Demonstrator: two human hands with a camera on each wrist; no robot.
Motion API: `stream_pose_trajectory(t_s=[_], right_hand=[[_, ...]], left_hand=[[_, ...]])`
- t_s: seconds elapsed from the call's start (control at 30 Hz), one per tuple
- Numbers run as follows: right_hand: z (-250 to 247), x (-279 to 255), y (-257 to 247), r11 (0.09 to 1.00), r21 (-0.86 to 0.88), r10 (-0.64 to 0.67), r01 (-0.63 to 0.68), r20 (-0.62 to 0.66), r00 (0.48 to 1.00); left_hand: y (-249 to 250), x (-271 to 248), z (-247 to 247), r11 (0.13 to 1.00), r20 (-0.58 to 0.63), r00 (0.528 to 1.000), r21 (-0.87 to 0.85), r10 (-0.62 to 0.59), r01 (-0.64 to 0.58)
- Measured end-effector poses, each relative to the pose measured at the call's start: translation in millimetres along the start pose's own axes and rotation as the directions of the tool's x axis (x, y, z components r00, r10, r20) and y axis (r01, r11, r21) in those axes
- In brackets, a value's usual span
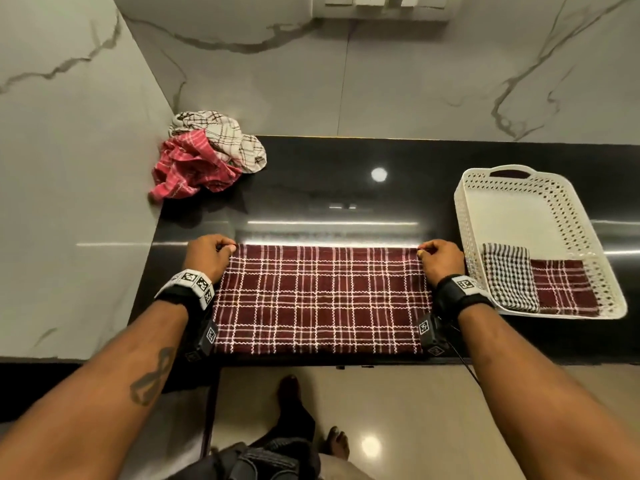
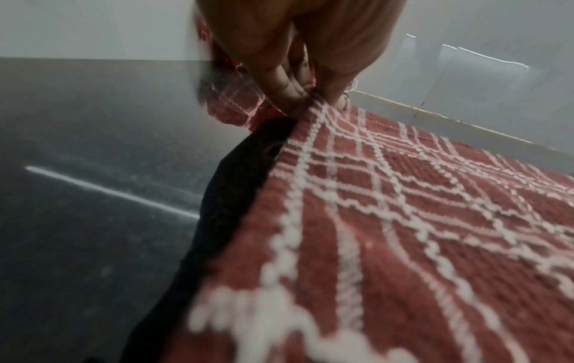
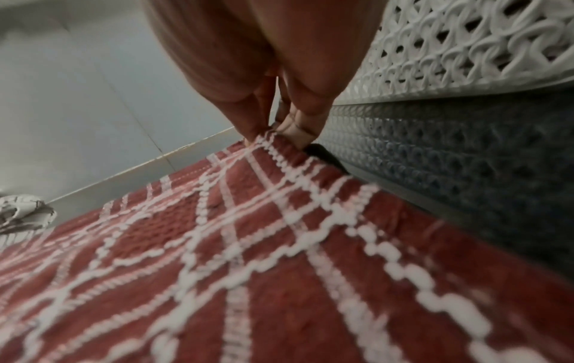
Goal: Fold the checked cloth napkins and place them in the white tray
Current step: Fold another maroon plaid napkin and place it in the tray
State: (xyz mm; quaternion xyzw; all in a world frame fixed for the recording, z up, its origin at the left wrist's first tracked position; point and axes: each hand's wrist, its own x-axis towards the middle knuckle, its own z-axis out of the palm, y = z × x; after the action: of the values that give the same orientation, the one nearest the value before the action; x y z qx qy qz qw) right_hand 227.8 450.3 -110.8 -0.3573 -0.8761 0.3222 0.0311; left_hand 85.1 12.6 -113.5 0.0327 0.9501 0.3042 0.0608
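Napkin in work: maroon checked napkin [image 1: 320,299] spread flat on the black table [image 1: 346,188], near edge at the table's front lip, far edge held taut between both hands.
Left grip: left hand [image 1: 207,258] closed on the far-left corner, cloth pinched between thumb and fingers [image 2: 289,90].
Right grip: right hand [image 1: 441,259] closed on the far-right corner, same pinch shown by the fingertips [image 3: 292,127], just beside the tray wall.
Destination: white tray [image 1: 465,216] at the right of the table, holding a folded dark-and-white checked napkin [image 1: 509,275] partly over a folded maroon napkin [image 1: 562,285].
Waiting stock: crumpled pink checked napkin [image 1: 188,168] and cream checked napkin [image 1: 221,136] heaped in the far-left corner against the wall.
Handling, judged: soft, light, textured weave; likely limp without tension, unlikely to slip from a pinch; corners the best hold for keeping edges aligned.
Hard to make out: layer count of the spread napkin uncertain; near cloth blurred in both wrist views; the tray's folded pieces partly overlapped.
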Motion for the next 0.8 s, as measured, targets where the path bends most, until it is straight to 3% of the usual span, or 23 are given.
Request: stream_pose_trajectory(t_s=[0.13,0.27,0.33,0.4,0.43,0.5,0.53,0.6,0.63,0.67,0.73,0.8], right_hand=[[0.6,1.2,-4.1,0.999,-0.033,-0.016,0.016,0.016,1.000],[-0.7,4.6,-6.0,0.996,-0.090,-0.008,0.013,0.048,0.999],[-0.5,0.5,-13.6,0.968,-0.247,-0.037,0.051,0.058,0.998],[2.1,-12.6,-30.4,0.876,-0.457,-0.128,0.151,0.080,0.988],[6.6,-22.9,-42.7,0.851,-0.480,-0.190,0.211,0.093,0.977],[20.1,-51.9,-70.9,0.862,-0.377,-0.294,0.338,0.170,0.940],[31.5,-67.7,-82.5,0.858,-0.315,-0.335,0.405,0.255,0.907],[58.2,-97.5,-98.9,0.808,-0.255,-0.348,0.531,0.522,0.779],[71.9,-107.3,-101.3,0.771,-0.257,-0.319,0.583,0.637,0.702],[82.5,-113.2,-100.5,0.727,-0.278,-0.288,0.628,0.707,0.646],[89.5,-113.9,-91.1,0.648,-0.337,-0.254,0.683,0.750,0.611],[79.6,-104.9,-72.9,0.656,-0.386,-0.220,0.649,0.725,0.653]], left_hand=[[-3.6,6.2,0.4,0.998,0.024,1.000,0.063,0.015,-0.017],[-5.8,12.1,-6.2,0.993,0.080,0.994,0.097,-0.077,0.069],[-2.0,13.5,-12.8,0.983,0.094,0.990,0.160,-0.107,0.091],[11.3,9.8,-14.1,0.943,0.072,0.997,0.333,-0.043,0.016],[23.1,4.8,-11.3,0.919,0.059,0.998,0.392,0.023,-0.045],[56.0,-13.3,1.5,0.882,0.098,0.974,0.413,0.205,-0.227],[72.2,-24.4,11.5,0.860,0.172,0.940,0.380,0.295,-0.339],[98.2,-47.6,35.5,0.778,0.407,0.821,0.324,0.399,-0.539],[104.5,-57.5,48.6,0.718,0.524,0.758,0.343,0.388,-0.605],[106.3,-65.5,59.2,0.669,0.599,0.723,0.384,0.345,-0.637],[97.1,-75.0,69.9,0.630,0.635,0.727,0.459,0.261,-0.627],[74.9,-75.9,64.7,0.635,0.609,0.763,0.505,0.217,-0.584]])
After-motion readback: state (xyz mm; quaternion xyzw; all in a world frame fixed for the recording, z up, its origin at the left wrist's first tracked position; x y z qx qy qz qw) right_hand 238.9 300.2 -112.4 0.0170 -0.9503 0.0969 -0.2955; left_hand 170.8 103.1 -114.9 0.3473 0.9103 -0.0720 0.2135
